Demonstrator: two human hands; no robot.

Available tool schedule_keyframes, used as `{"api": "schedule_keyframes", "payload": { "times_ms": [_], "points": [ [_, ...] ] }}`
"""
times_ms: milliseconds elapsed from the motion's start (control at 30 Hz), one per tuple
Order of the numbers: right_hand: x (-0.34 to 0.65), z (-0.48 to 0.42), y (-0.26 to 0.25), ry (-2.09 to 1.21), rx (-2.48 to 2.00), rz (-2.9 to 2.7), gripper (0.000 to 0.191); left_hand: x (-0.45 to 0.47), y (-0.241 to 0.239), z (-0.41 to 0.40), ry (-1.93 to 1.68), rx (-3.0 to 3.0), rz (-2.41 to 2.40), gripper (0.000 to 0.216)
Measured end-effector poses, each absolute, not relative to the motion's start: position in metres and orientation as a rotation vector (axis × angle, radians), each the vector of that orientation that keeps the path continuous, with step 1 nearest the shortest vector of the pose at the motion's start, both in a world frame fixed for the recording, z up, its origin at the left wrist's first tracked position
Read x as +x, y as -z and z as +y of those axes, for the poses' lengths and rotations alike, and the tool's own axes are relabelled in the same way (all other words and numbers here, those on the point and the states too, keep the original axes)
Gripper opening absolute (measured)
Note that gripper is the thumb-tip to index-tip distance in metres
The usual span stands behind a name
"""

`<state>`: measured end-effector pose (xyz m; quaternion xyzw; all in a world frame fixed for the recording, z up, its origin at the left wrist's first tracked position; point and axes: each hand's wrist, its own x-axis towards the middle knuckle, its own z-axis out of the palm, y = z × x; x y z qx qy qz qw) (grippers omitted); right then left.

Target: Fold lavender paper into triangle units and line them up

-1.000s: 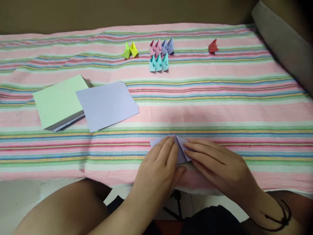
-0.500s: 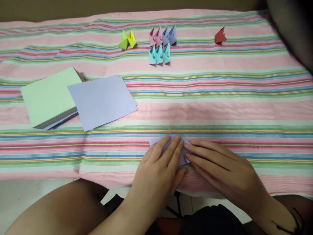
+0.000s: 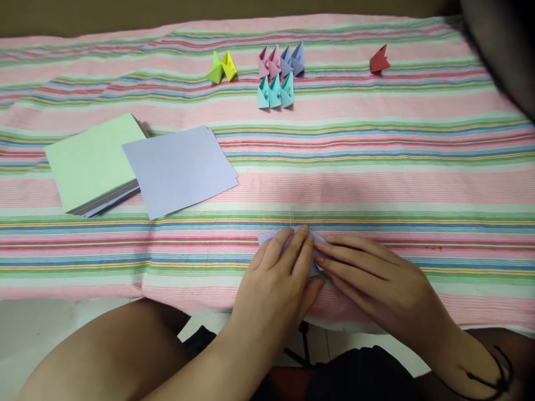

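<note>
A small folded piece of light purple paper lies near the table's front edge, mostly covered by my hands. My left hand grips it from above, fingers pressed over it and thumb at its near edge. From the right, my right hand has its fingers closed together with the tips on the paper's right side; its thumb is hidden. Beyond and to the left are larger light purple sheets, overlapping a thick stack topped by light green paper.
Along the back stand folded paper pieces: green and yellow, several in pink, purple and turquoise, and one red. A striped cloth covers the table. A dark blurred shape fills the upper right corner.
The view has shifted slightly, so everything on the table appears a little farther right and higher. My hands stay pressed on the purple paper with barely any change.
</note>
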<state>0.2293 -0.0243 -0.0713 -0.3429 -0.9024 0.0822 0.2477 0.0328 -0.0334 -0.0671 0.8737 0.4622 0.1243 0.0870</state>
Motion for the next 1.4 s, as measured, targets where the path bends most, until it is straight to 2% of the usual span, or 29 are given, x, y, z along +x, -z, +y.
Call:
{"api": "schedule_keyframes", "payload": {
  "times_ms": [267, 467, 967, 1200, 1400],
  "points": [
    [0.228, -0.0237, 0.0698, -0.25, -0.942, -2.448, 0.026, 0.0329, 0.0666, -0.0335, -0.563, 2.557, 1.398, 0.045],
    [0.2275, -0.0228, 0.0673, -0.208, -0.903, -2.475, 0.024, 0.0328, 0.0665, -0.0308, -0.524, 2.512, 1.43, 0.054],
    [0.2269, -0.024, 0.0672, -0.315, -0.955, -2.423, 0.026, 0.0385, 0.0633, -0.0317, -0.561, 2.238, 1.487, 0.052],
    [0.2268, -0.0247, 0.0664, -0.304, -0.946, -2.429, 0.027, 0.0388, 0.0689, -0.0315, -0.611, 2.222, 1.545, 0.067],
    [0.227, -0.024, 0.0669, -0.265, -0.924, -2.448, 0.025, 0.0357, 0.0667, -0.0306, -0.575, 2.321, 1.496, 0.056]
  ]
}}
